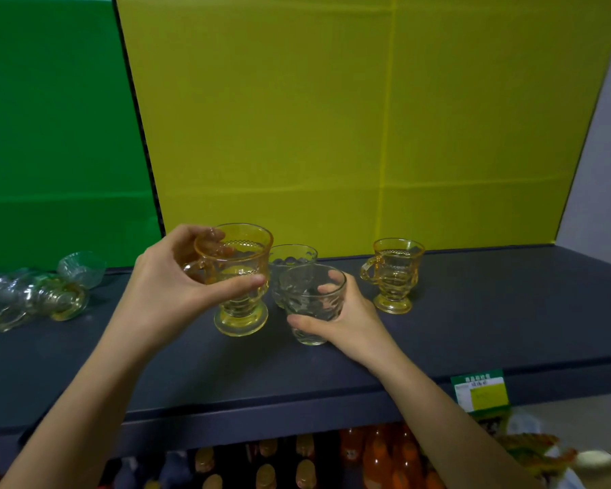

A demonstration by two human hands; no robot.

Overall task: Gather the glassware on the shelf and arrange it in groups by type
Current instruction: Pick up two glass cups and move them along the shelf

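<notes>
My left hand (170,287) grips an amber footed glass cup (242,312) by its rim and handle, near the middle of the dark shelf (491,330). My right hand (346,319) is wrapped around a clear tumbler (309,298) just to the right of it. A second clear tumbler (291,257) stands right behind, between the two. Another amber footed cup (394,273) stands upright further right. At the far left lies a heap of glassware (39,294), clear and amber pieces on their sides.
Yellow (332,118) and green (50,135) panels back the shelf. A green and yellow price tag (480,393) hangs on the shelf's front edge at right. Below, orange bottles (378,457) and packaged goods (529,450) fill the lower shelf.
</notes>
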